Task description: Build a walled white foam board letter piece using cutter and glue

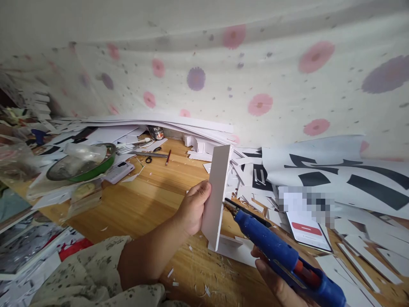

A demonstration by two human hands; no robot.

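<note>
My left hand [195, 207] grips a white foam board piece [217, 183] by its left side and holds it upright over the table. In my right hand [276, 277] is a blue hot glue gun [275, 247], fingers wrapped round its body. The gun's nozzle points left and lies close to the board's right-hand edge; whether it touches cannot be made out. Below and behind the board, more white board [234, 247] shows near the tabletop, and I cannot tell if it is joined to the held piece.
A phone [306, 230] lies at the right among white offcuts [361, 256]. Behind it is a sheet with black shapes [338, 170]. Scissors [150, 155], a red pencil [168, 157] and a green-rimmed bowl [108, 161] are on the wooden table [137, 204]. A flowered curtain [179, 55] hangs behind.
</note>
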